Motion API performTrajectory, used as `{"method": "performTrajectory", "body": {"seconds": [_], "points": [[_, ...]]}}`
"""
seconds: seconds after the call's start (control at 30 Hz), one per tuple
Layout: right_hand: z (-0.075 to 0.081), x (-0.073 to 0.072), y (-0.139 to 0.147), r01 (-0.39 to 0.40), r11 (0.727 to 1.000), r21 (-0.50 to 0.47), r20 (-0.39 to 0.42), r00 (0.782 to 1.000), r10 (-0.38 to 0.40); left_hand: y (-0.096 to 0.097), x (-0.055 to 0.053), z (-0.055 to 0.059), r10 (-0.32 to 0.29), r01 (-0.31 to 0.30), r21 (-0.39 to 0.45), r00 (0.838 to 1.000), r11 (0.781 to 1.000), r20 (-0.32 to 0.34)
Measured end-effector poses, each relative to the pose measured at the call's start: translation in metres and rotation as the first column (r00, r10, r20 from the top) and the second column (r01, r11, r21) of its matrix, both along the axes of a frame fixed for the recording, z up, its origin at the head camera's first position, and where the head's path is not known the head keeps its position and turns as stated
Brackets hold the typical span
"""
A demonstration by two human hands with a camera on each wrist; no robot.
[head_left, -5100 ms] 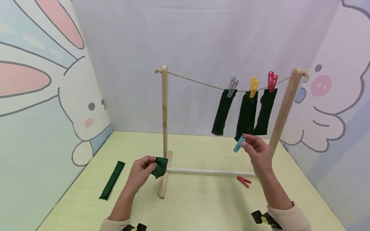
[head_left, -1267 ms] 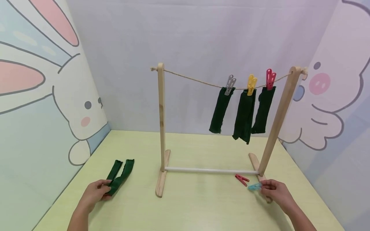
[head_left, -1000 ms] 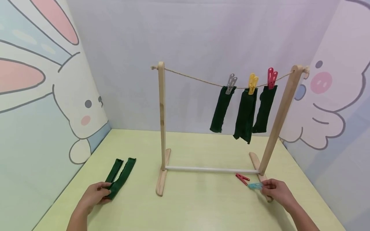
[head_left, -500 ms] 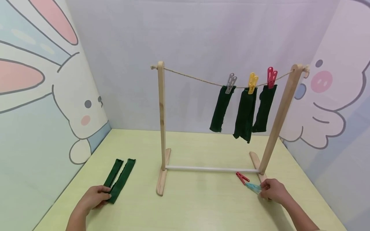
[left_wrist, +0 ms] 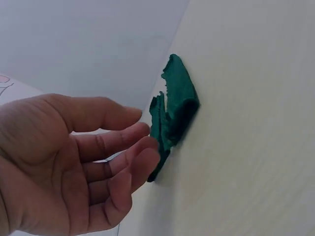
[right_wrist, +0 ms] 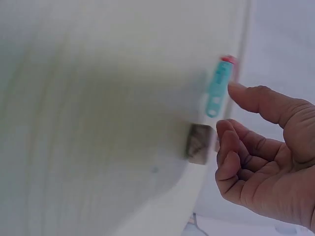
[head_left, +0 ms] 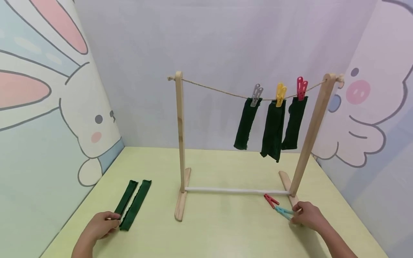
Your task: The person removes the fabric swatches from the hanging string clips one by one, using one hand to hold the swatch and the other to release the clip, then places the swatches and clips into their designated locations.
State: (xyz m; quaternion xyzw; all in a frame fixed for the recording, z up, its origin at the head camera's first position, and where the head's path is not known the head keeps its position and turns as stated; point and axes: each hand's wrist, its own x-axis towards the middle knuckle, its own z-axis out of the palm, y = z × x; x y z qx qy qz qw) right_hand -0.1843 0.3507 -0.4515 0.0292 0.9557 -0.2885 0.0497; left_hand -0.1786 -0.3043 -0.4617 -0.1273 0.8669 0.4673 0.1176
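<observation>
My left hand (head_left: 102, 225) is at the near end of two dark green cloth strips, a left one (head_left: 127, 195) and a right one (head_left: 138, 204), lying side by side on the table. In the left wrist view a gap shows between its thumb and loosely bent fingers, with the green cloth (left_wrist: 179, 88) just beyond them. Beside my right hand (head_left: 309, 216), a light blue clothespin (head_left: 284, 212) rests on the table. The right wrist view shows this blue clothespin (right_wrist: 218, 88) past the thumb, with nothing pinched between thumb and fingers. A red clothespin (head_left: 271, 201) lies against its far end.
A wooden rack stands mid-table, with a left post (head_left: 180, 132), a right post (head_left: 311, 139) and a white bottom bar (head_left: 235, 190). From its string (head_left: 216, 89) hang three green strips under grey (head_left: 256, 95), yellow (head_left: 281, 94) and red (head_left: 301, 88) clothespins.
Both hands came down from beside the rack; the green strip and blue clothespin they held now lie on the table. The left hand has drawn back from the strips, and the right has let go.
</observation>
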Motion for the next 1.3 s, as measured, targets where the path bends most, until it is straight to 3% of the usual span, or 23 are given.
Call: {"method": "performTrajectory", "body": {"seconds": [0.17, 0.47, 0.63, 0.87, 1.17, 1.3], "points": [[0.014, 0.013, 0.007, -0.028, 0.995, -0.096, -0.059, 0.998, 0.023, 0.001, 0.007, 0.006, 0.06, -0.06, 0.049, 0.998, 0.997, -0.011], [0.03, 0.015, 0.007, -0.148, 0.957, -0.25, -0.121, 0.985, 0.12, 0.024, -0.002, 0.009, 0.076, -0.054, 0.112, 0.976, 0.992, -0.206], [0.04, 0.011, 0.004, -0.178, 0.95, -0.256, -0.163, 0.977, 0.139, 0.036, -0.008, 0.012, 0.069, -0.047, 0.089, 0.961, 0.995, -0.267], [0.052, 0.007, 0.0, -0.204, 0.958, -0.2, -0.289, 0.947, 0.142, 0.058, -0.015, 0.02, 0.063, -0.028, 0.103, 0.933, 0.994, -0.355], [0.061, 0.001, -0.011, -0.245, 0.929, -0.276, -0.388, 0.913, 0.125, 0.082, -0.022, 0.03, 0.028, 0.044, 0.132, 0.866, 0.99, -0.499], [0.066, -0.003, -0.017, -0.335, 0.896, -0.293, -0.489, 0.858, 0.16, 0.092, -0.024, 0.036, 0.011, 0.078, 0.138, 0.833, 0.987, -0.554]]}}
